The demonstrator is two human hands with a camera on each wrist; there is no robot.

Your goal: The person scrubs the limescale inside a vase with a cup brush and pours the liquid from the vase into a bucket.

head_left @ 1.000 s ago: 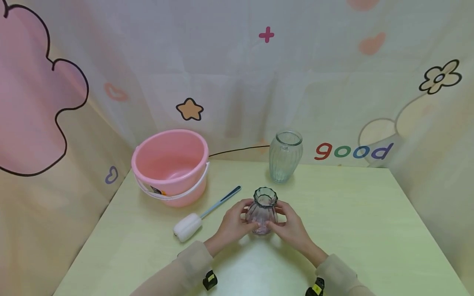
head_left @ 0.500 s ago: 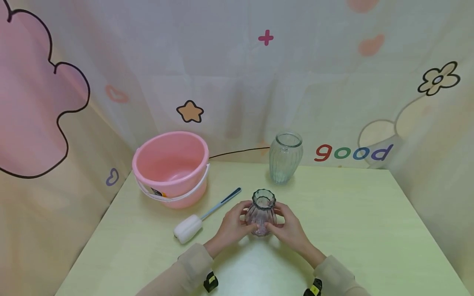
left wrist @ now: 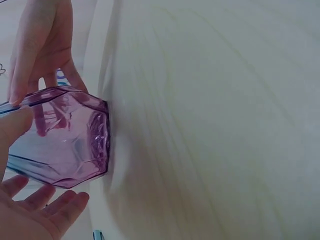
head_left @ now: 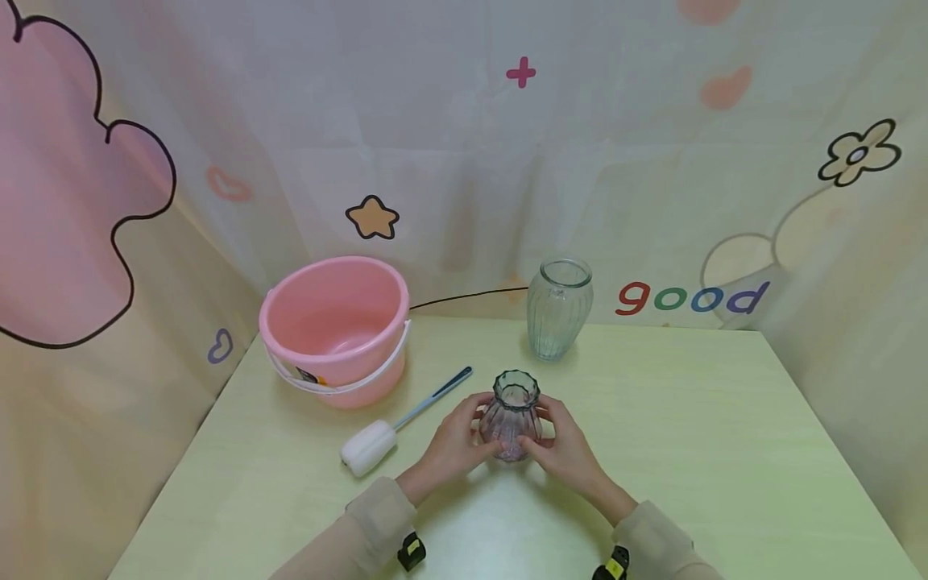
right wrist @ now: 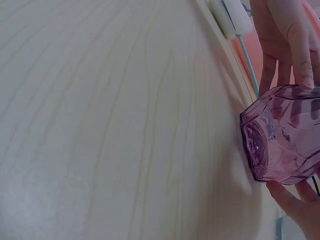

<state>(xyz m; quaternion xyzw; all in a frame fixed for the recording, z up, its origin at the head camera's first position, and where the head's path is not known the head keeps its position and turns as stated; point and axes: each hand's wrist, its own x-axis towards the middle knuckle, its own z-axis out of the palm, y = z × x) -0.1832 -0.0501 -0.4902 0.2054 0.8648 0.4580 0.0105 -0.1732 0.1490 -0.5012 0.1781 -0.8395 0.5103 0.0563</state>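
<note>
A small fluted glass vase [head_left: 511,427], greyish at its scalloped rim and purple lower down, stands upright between both hands near the middle of the table. From the left, my left hand [head_left: 458,439] holds it, thumb at the front and fingers round the side. My right hand [head_left: 569,445] grips the opposite side in the same way. In the left wrist view the vase's purple body [left wrist: 65,142] shows between the hands. The right wrist view shows its faceted base [right wrist: 257,145] close to the tabletop; whether they touch I cannot tell.
A pink bucket [head_left: 391,366] with a white handle stands at the back left. Before it lies a brush with a white sponge head [head_left: 368,445] and a blue handle. A taller clear glass vase [head_left: 557,314] stands behind the hands, by the printed curtain [head_left: 449,121].
The small vase's rim has shifted very slightly to the left. Both hands keep their hold, and the head view has moved a little.
</note>
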